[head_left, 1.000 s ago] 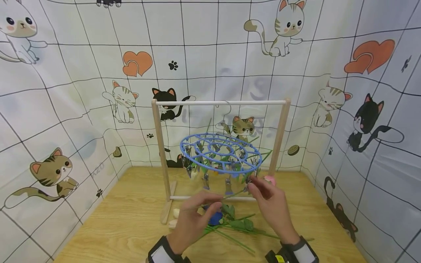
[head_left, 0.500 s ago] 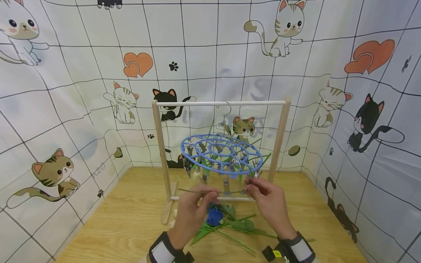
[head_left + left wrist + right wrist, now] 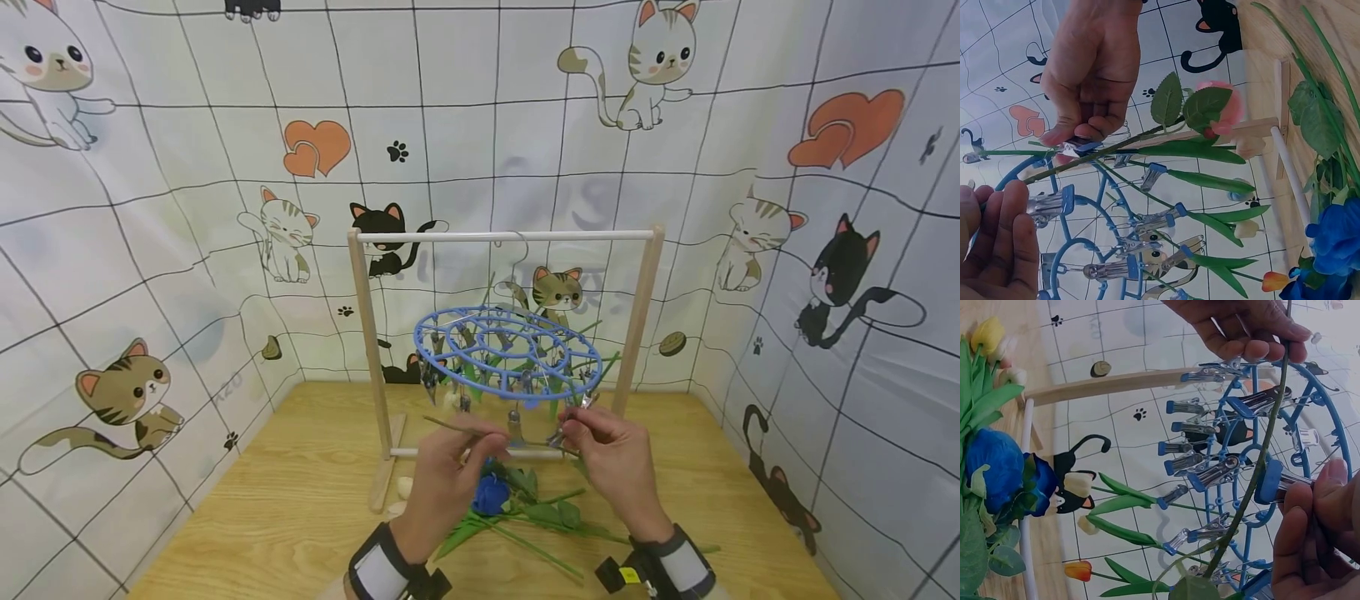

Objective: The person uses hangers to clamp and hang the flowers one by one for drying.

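In the head view my left hand (image 3: 450,479) pinches a thin stem whose free end sticks out to the left. The left wrist view shows this stem (image 3: 1110,150) running to a pink rose (image 3: 1229,112) with green leaves. My right hand (image 3: 621,471) pinches a metal clip with blue tips (image 3: 1269,481) at the near right of a round blue hanger (image 3: 510,393). The stem (image 3: 1260,469) crosses close to that clip; whether the clip touches it I cannot tell. In the head view the right hand hides the bloom.
The hanger hangs from a rack's white bar (image 3: 450,237) between wooden posts (image 3: 641,308). Several clips dangle from it, some gripping tulips (image 3: 1079,570). Beneath, on the wooden table (image 3: 247,508), lie a blue rose (image 3: 491,495), white tulips and green stems.
The stem has shifted, and its free end now juts out left of my left hand. The pink bloom, earlier visible beside the right hand, is hidden in the head view. My right hand stays at the clip.
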{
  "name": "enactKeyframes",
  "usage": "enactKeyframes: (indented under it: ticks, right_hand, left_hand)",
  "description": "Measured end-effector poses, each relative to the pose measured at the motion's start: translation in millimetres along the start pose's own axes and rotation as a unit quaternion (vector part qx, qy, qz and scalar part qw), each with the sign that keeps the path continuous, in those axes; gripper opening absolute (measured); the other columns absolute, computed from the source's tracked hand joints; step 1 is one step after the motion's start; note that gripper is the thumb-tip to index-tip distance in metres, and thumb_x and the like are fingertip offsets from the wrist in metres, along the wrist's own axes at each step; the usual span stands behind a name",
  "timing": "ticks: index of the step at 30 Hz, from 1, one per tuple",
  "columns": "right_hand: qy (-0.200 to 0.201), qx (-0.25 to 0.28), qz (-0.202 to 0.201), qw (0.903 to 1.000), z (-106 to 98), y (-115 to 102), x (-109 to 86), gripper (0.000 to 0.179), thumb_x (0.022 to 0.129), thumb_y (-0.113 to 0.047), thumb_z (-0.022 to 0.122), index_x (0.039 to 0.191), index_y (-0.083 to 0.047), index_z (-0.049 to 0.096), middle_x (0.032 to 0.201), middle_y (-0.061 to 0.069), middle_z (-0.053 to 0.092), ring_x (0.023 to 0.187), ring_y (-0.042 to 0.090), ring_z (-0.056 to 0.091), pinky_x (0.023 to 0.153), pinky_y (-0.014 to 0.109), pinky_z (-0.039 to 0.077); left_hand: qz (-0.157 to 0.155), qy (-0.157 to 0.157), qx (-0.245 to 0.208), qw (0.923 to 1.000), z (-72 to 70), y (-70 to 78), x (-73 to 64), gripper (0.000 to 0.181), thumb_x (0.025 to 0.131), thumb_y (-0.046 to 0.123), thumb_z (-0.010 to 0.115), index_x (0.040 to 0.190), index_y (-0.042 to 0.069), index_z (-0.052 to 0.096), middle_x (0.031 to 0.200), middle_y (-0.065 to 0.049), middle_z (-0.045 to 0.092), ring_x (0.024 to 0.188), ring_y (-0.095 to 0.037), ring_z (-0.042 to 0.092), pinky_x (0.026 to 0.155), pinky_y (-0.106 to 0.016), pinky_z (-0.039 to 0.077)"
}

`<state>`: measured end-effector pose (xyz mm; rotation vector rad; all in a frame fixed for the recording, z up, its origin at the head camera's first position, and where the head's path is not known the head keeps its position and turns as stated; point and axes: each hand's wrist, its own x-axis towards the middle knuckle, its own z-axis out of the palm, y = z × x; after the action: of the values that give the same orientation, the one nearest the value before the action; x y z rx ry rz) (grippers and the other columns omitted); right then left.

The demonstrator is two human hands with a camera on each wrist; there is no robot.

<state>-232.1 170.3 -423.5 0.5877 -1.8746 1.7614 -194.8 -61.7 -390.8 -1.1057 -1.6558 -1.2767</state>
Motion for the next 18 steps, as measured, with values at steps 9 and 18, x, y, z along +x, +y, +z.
enactKeyframes:
  ticks: [9, 18]
  right_hand:
    - [-0.020, -0.019, 0.010, 0.9996, 0.1, 1.6, 1.0, 0.018, 0.091, -0.014, 0.075, 0.108, -0.006, 0.076, 0.102, 0.011, 0.073, 0.078, 0.024, 0.072, 0.066, 0.036, 0.060]
    - [-0.041, -0.033, 0.064, 0.9965, -1.4, -3.9, -2.4, 0.030, 0.095, -0.027, 0.073, 0.119, -0.008, 0.072, 0.114, 0.007, 0.072, 0.092, 0.022, 0.071, 0.078, 0.035, 0.059]
  left_hand:
    - [-0.005, -0.005, 0.015, 0.9999, 8.8, -17.0, -6.1, 0.029, 0.092, -0.008, 0.066, 0.110, 0.014, 0.069, 0.092, -0.003, 0.069, 0.076, -0.012, 0.068, 0.067, -0.022, 0.057]
    - [-0.043, -0.012, 0.007, 0.9990, 6.1, 1.5, 1.0, 0.032, 0.093, -0.010, 0.065, 0.117, 0.011, 0.065, 0.098, -0.003, 0.069, 0.077, -0.011, 0.068, 0.066, -0.024, 0.058]
